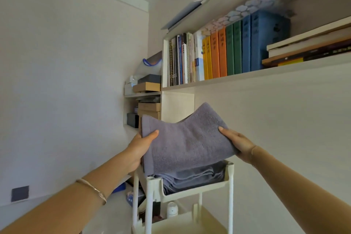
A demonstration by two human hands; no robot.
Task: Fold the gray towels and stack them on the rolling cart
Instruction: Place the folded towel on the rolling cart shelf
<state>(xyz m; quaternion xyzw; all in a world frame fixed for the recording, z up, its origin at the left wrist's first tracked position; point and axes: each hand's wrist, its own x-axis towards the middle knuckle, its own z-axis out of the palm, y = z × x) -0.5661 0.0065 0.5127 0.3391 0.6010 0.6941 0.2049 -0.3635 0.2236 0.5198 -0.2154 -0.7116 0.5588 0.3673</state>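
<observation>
Fingers of both hands are clamped on the folded gray towel (184,138). Each thumb lies on top of the cloth and the rest are tucked underneath, out of sight. The left hand (139,148) grips the towel's nine o'clock edge and the right hand (238,143) its three o'clock edge. The towel is in the air, just above the top tray of the rolling cart (230,175), which stands at six o'clock from it. A stack of folded towels (195,176) already fills that tray.

Several things could go wrong from here. The towel's near left corner hangs low over the cart's front post, so lowering it off-centre would likely snag it there or leave cloth draped over the rim. With the hidden digits beneath the towel, drawing them out after it lands may drag the bottom layer and open the fold. It could also push the stack askew. The towel dips in the middle while its twelve o'clock corners ride high, so letting go unevenly would probably let it slump. A sideways push might also make the cart roll.

Both forearms reach forward and upward and converge on the towel, with the palms turned inward to face each other. The left wrist, behind which sits a thin bangle (93,190), is bent slightly, while the right wrist is straighter.
</observation>
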